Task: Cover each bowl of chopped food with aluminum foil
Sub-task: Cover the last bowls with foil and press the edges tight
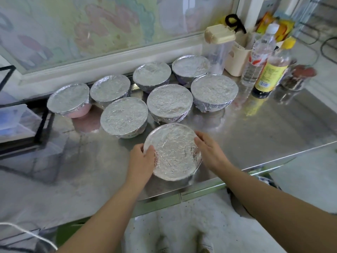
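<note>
A foil-covered bowl (173,152) stands near the front edge of the steel counter (255,132). My left hand (142,157) cups its left side, fingers curled over the foil at the rim. My right hand (209,150) lies against its right side with fingers fairly straight. Behind it stand several more bowls, all wrapped in foil: one (124,116) just behind left, one (169,102) behind centre, one (214,91) behind right, and a back row that includes a pink bowl (69,99) at far left.
At the back right stand a clear water bottle (259,57), a yellow-capped sauce bottle (271,70), a beige utensil holder (237,59), a lidded plastic container (217,48) and a small glass jar (299,77). A black wire rack (42,125) sits at the left.
</note>
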A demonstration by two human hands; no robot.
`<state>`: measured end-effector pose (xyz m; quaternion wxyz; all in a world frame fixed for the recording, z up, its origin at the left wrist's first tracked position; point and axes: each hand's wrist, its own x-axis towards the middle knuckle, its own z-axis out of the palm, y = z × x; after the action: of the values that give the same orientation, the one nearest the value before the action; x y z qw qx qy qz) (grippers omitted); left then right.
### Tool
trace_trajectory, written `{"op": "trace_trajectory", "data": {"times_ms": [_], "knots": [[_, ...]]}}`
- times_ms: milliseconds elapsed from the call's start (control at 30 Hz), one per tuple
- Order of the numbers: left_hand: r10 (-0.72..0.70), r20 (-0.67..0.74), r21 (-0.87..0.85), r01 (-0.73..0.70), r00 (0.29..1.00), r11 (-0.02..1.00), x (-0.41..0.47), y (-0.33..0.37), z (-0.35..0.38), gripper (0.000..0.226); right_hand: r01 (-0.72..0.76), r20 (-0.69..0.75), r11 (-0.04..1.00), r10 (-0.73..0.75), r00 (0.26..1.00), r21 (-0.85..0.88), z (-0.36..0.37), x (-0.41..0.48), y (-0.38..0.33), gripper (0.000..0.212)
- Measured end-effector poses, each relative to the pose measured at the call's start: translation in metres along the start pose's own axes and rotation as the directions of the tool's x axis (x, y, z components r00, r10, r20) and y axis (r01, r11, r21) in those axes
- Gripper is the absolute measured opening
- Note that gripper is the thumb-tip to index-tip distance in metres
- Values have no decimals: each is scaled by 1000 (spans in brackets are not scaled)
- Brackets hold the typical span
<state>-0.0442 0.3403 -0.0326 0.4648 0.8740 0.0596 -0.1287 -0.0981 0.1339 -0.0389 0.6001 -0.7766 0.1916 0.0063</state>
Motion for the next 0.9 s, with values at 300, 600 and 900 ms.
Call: {"op": "trace_trajectory", "data": {"times_ms": [300, 600, 900], "knots": [[87, -90, 58, -82, 992, 995, 10, -12, -19, 50, -178, -190, 978, 197, 962, 111, -10, 17, 13, 21], [54, -59, 48, -52, 997, 998, 25, -5, -1, 40, 70, 8, 941, -72, 997, -332, -16, -13, 26, 33], [63, -80, 37, -60, 995, 998, 21, -6, 1, 38, 164, 68, 916, -150, 986, -366, -24, 2, 16, 31]]}}
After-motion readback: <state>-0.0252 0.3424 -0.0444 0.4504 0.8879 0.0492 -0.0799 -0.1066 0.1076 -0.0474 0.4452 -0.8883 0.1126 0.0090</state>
